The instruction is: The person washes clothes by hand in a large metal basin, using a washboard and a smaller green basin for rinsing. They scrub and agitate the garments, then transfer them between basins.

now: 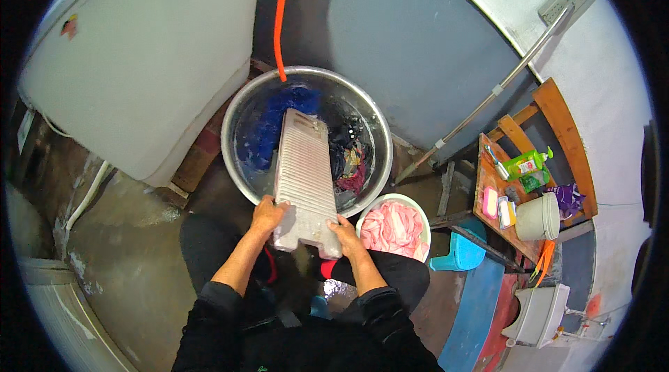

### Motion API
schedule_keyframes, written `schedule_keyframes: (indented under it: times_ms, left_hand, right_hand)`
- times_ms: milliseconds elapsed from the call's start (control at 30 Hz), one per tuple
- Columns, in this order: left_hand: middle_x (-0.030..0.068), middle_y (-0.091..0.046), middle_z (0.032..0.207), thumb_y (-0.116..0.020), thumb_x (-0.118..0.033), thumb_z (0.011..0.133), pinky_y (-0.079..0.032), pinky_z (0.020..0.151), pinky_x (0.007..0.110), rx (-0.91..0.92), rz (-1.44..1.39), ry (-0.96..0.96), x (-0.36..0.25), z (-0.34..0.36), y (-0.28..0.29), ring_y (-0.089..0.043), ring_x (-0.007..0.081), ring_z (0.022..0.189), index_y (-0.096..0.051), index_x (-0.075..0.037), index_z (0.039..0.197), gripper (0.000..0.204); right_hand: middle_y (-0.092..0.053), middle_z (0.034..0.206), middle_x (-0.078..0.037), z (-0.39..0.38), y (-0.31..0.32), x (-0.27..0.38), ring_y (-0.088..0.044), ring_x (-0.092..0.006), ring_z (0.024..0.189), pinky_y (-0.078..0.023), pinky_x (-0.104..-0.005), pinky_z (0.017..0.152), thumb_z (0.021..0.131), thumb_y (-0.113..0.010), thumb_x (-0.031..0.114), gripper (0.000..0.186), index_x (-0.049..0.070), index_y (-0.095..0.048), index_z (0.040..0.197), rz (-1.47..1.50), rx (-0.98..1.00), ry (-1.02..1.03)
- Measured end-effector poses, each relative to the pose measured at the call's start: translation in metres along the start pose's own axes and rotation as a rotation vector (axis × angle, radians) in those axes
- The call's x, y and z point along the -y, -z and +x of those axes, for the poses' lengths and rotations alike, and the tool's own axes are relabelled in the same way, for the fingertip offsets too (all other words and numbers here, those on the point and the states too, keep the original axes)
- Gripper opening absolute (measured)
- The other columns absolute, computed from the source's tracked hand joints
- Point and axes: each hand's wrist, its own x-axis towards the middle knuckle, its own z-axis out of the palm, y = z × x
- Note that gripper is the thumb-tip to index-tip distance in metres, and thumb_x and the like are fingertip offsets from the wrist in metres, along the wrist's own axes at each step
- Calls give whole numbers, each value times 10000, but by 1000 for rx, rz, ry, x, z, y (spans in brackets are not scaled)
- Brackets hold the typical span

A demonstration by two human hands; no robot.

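A pale ribbed washboard (304, 170) slants into a large round metal basin (382, 118), its near end toward my body. My left hand (269, 216) grips the board's near left edge, and my right hand (344, 235) grips the right edge near the notched end. Inside the basin, blue cloth (259, 136) lies wet to the left of the board. Dark and multicoloured clothes (353, 163) lie to its right. The end of an orange hose (281, 37) hangs over the basin's far rim.
Beside my right knee stands a white tub with pink cloth (394, 228). Farther right are a blue stool (456, 252) and a wooden chair (488, 170) bearing a green pump bottle (526, 163) and a white bucket (538, 217). A white appliance (153, 58) stands left; a metal pole (488, 97) leans on the wall.
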Motion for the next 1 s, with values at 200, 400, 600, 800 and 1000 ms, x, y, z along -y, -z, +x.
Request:
schedule_keyframes:
  times_ms: [200,400,600,800,1000]
  left_hand:
    - [219,-621,1042,-621,-399,794,-479,835,441,128,605,-96,-19,80,-14,-594,383,978,-468,-131,1255,555]
    - [171,-428,1342,-599,-432,812,-391,925,514,-50,670,-219,-34,118,-56,-421,387,1208,-453,-244,1314,555]
    - [162,-214,1486,-488,-498,861,-264,990,599,-81,733,-382,-22,130,-84,-153,429,1358,-423,-291,1354,538]
    - [164,-207,1486,-477,-481,872,-270,983,606,-44,762,-330,-38,141,-93,-166,433,1351,-401,-279,1371,544]
    - [181,-241,1466,-452,-493,876,-306,958,584,-98,772,-374,-30,156,-100,-188,455,1334,-436,-275,1354,526]
  right_hand:
    - [-584,1108,-148,23,-3,0,-576,-224,957,-476,-374,759,761,-715,249,679,49,-400,1328,-335,-37,-94]
    - [-668,832,-176,68,24,54,-648,-300,802,-489,-385,747,739,-706,255,419,21,-593,1068,-896,-190,81]
    - [-553,1045,-192,150,43,120,-592,-374,931,-495,-432,770,690,-718,128,582,70,-485,1220,-1323,-476,415]
    - [-535,1037,-198,212,56,116,-626,-379,865,-525,-453,710,682,-709,66,436,72,-494,1062,-1565,-522,336]
    - [-629,852,-192,199,60,137,-633,-374,820,-507,-443,707,714,-663,76,230,45,-577,925,-1427,-483,518]
